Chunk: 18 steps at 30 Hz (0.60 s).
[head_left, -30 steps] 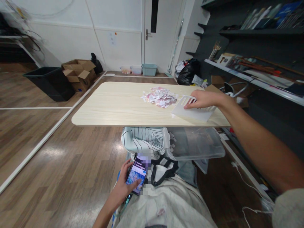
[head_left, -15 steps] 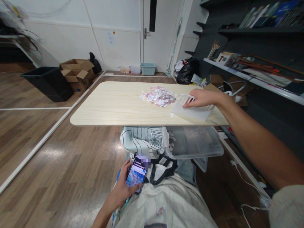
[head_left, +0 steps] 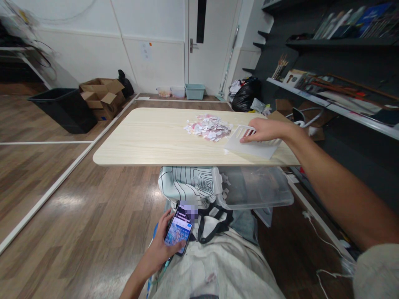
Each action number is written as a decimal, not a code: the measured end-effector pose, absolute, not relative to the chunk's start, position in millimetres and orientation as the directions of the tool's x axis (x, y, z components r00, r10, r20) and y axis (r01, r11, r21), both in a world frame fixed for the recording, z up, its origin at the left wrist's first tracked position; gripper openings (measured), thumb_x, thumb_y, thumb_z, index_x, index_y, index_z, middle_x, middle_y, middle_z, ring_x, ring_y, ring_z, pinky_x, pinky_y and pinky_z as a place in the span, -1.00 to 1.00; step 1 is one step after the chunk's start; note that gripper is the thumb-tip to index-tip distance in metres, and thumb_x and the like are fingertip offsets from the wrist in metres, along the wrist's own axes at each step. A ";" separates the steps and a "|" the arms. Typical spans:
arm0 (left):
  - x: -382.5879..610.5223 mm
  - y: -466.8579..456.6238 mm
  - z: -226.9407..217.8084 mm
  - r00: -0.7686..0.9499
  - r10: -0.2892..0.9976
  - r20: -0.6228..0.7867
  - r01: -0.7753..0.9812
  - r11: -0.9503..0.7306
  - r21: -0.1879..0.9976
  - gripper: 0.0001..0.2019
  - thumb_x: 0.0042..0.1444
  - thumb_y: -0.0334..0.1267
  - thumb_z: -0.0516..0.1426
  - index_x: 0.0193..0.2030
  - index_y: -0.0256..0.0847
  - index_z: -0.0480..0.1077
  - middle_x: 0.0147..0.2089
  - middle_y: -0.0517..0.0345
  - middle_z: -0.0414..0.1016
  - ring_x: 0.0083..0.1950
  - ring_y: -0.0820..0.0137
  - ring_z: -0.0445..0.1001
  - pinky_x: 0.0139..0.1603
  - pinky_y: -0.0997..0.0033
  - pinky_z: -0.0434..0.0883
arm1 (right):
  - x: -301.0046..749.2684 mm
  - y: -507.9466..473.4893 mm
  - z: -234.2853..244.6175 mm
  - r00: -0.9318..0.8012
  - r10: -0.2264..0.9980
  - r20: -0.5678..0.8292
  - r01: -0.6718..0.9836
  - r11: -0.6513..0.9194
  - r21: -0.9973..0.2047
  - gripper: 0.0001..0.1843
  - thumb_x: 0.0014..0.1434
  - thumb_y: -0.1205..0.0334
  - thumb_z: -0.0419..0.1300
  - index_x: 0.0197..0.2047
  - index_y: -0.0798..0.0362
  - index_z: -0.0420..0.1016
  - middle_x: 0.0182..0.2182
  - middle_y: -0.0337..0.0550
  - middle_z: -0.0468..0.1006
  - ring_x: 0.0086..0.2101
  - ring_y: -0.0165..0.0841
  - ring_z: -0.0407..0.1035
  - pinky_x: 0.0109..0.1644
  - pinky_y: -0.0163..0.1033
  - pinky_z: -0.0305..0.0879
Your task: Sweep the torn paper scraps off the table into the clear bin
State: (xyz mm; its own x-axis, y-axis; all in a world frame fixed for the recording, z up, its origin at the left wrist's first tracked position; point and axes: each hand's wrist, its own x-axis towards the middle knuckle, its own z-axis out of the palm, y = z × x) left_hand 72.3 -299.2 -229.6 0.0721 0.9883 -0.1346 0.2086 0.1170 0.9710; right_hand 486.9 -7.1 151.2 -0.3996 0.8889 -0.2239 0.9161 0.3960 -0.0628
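Note:
My left hand [head_left: 163, 243] is closed round a smartphone [head_left: 179, 228], held low over my lap with its screen lit and the thumb on the lower part of the screen. Out on the pale wooden table [head_left: 140, 141], my right hand [head_left: 263, 129] grips a white slotted plastic scraper [head_left: 247, 147] by its upper edge. The scraper's long flat edge meets the tabletop, though some of it is hidden behind the hand. Just left of it lies a heap of torn paper scraps [head_left: 209, 128], white and pinkish. One small scrap sits apart, by the scraper's near corner.
Below the table's near edge is a clear plastic bin [head_left: 258, 191] with a few scraps inside, beside a patterned cloth [head_left: 183, 182]. A black trash bin [head_left: 67, 110] and cardboard boxes [head_left: 104, 95] stand left. Dark shelves [head_left: 336, 45] line the right side; a black bag [head_left: 246, 95] lies beyond the table.
The picture on the phone screen has changed slightly. Both hands, the scraper and the paper heap stay where they were; the whole view has shifted very slightly.

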 end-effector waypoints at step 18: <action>45.1 -290.4 -243.3 0.140 0.976 -0.169 0.019 0.168 0.986 -0.04 0.02 0.40 0.65 0.49 -0.01 0.75 0.87 -0.32 0.28 0.95 -0.40 0.06 0.91 -0.37 0.12 | 484.7 -11.6 154.1 -0.402 0.885 -0.233 0.916 0.390 -0.097 -0.24 0.22 -0.64 0.41 -0.29 -0.02 0.75 -0.44 -0.01 0.68 -0.29 -0.05 0.59 -0.19 -0.07 0.36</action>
